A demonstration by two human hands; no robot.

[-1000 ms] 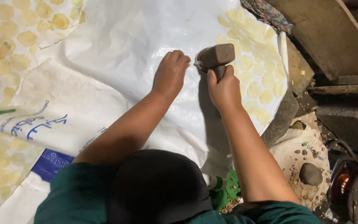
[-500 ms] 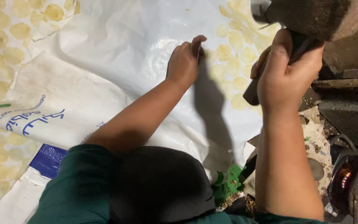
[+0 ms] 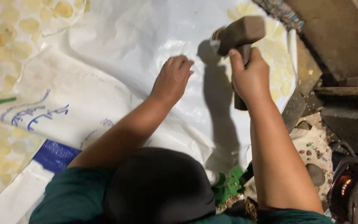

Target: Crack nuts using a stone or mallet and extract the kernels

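My right hand point(image 3: 250, 76) grips the handle of a heavy mallet with a brown block head point(image 3: 240, 33), held just above a white plastic sheet point(image 3: 146, 37). My left hand point(image 3: 172, 79) rests palm down on the sheet, fingers loosely curled, a short way left of the mallet head. Under the sheet, pale yellow flattened discs point(image 3: 278, 70) show through at the right of the mallet. My dark head covering and green sleeves fill the bottom of the view.
More yellow discs point(image 3: 9, 37) lie in rows at the far left. A white sack with blue and green print point(image 3: 34, 112) lies beside my left arm. Wooden boards point(image 3: 332, 37), dark blocks point(image 3: 349, 124), a round stone point(image 3: 315, 174) and a glowing burner point(image 3: 344, 184) are at the right.
The mallet went from low on the sheet to raised high near the camera, and has now come back down toward the sheet. My left hand stayed on the sheet, shifting slightly.
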